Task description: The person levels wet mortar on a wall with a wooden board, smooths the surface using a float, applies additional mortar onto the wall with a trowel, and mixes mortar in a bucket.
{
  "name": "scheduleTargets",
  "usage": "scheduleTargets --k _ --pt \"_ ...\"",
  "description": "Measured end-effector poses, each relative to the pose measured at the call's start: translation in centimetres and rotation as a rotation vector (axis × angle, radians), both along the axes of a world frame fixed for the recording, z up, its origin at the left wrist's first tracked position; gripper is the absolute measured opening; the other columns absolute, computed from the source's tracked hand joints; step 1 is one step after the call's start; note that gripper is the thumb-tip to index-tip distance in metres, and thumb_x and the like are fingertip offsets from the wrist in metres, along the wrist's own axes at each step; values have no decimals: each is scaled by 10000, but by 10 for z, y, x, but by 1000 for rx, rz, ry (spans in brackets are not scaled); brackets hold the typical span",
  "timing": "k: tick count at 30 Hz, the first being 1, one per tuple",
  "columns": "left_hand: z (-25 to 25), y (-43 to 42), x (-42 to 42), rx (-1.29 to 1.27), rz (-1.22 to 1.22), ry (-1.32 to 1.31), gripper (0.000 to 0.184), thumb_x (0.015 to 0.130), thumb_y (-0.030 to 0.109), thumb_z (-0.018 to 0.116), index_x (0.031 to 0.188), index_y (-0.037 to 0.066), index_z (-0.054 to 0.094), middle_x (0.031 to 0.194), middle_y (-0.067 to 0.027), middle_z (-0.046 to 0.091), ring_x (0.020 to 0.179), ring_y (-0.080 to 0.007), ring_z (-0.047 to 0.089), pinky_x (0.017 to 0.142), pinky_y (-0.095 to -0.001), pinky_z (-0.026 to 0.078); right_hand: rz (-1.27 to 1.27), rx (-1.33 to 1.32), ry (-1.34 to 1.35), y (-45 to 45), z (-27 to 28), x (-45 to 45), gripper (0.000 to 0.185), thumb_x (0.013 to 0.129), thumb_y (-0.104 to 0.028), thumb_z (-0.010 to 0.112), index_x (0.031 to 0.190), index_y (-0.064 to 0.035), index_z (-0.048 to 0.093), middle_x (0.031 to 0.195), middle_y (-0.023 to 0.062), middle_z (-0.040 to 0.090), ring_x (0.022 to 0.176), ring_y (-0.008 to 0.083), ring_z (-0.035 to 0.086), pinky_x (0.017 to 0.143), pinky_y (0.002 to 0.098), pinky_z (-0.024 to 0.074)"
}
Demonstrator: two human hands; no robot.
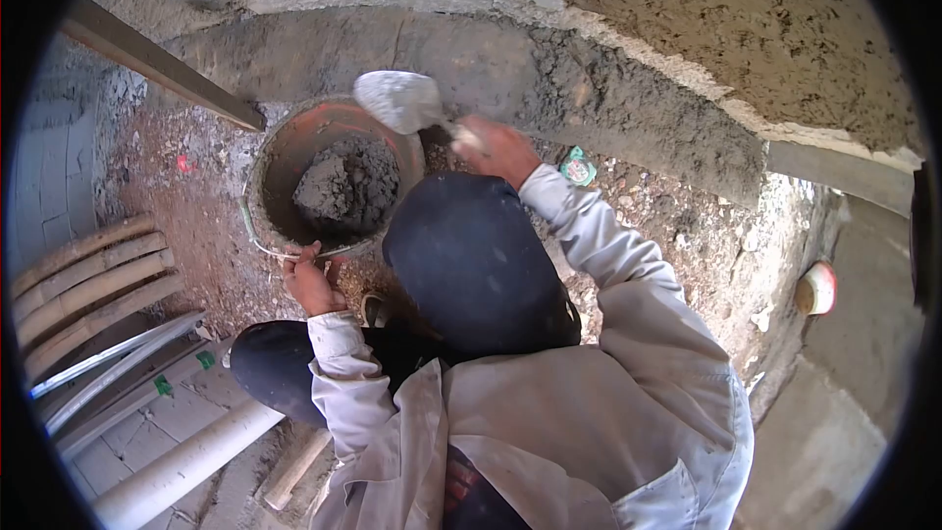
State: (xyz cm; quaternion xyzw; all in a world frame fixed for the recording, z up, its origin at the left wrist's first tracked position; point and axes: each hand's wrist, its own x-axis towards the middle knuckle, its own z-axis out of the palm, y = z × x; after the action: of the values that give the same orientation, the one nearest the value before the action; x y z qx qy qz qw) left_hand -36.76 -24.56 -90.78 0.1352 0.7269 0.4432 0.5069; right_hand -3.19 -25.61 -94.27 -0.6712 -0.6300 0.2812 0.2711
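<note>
A round bucket [267, 182] stands on the littered ground, with grey wet mortar [345, 182] inside it. My left hand [314, 282] is closed on the bucket's wire handle [257, 238] at the near rim. My right hand [498, 150] grips a trowel [400, 101] by its handle. The trowel's blade is over the bucket's far right rim, close to the wall's foot, and looks pale and slightly blurred.
A wooden post [157, 59] slants down behind the bucket. Bamboo strips [93, 285], metal tubes and a white pipe [191, 466] lie at left. A rough wall with fresh mortar [628, 88] runs across the top. A red-and-white container [816, 290] sits at right.
</note>
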Motion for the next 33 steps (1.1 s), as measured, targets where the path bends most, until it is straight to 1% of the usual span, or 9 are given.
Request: scheduleTargets --k 3,5,7,9,13,16,24,30,33 --pt "6 -6 9 27 -11 -17 227 791 25 638 974 93 521 902 -54 568 774 -169 609 496 -285 580 60 -241 -6 -34 -23 62 385 956 -433 513 1092 -79 578 1049 149 599 877 307 651 792 432 519" --pt "3 -10 7 21 -10 -24 208 807 29 634 965 104 521 912 -43 577 810 -157 606 526 -279 582 -45 -901 173 -52 -3 98 445 967 -448 500 1180 -64 569 1118 150 606 1006 276 616 793 389 524" --pt "1 -10 6 16 16 -40 201 815 33 632 965 107 521 916 -39 580 827 -155 605 548 -283 585 -241 -891 323 -85 -27 133 481 976 -455 494 1290 -94 543 1104 140 595 945 252 625 757 356 531" --pt "-2 -12 4 15 -5 -35 213 820 37 633 982 114 517 923 -43 583 843 -160 603 572 -303 589 -70 -807 158 -101 -63 188 499 977 -443 502 1335 -97 517 1025 137 609 864 235 627 708 337 521" --pt "-4 -12 3 6 6 -32 239 818 34 634 1003 118 509 926 -46 584 832 -161 602 566 -320 586 -442 -703 292 -68 -84 221 344 971 -327 537 1186 -62 578 911 83 652 725 224 552 628 388 485" --pt "-7 -13 5 14 -5 -6 249 816 29 635 1008 118 504 930 -51 582 837 -163 601 561 -323 583 -431 -785 188 -21 -78 246 422 960 -372 534 1215 -38 576 806 109 649 776 218 567 691 330 473" --pt "-2 -14 13 32 -29 54 242 799 75 644 999 111 511 916 -46 581 819 -162 586 562 -306 545 -391 -235 -250 -13 -115 242 369 951 -215 519 1153 93 539 1110 144 609 961 320 570 892 362 504" --pt "-3 -14 11 62 -19 37 238 781 58 655 971 107 520 899 -35 568 781 -155 584 537 -297 560 -421 -239 -632 -18 -122 221 434 941 -315 545 1118 79 590 1016 160 663 951 338 622 881 376 503" --pt "0 -13 13 62 -6 31 233 778 40 655 955 106 518 893 -29 559 770 -153 581 528 -298 569 -465 -177 -343 -25 -131 222 462 928 -377 560 1139 31 609 1022 212 664 965 382 626 868 396 502"
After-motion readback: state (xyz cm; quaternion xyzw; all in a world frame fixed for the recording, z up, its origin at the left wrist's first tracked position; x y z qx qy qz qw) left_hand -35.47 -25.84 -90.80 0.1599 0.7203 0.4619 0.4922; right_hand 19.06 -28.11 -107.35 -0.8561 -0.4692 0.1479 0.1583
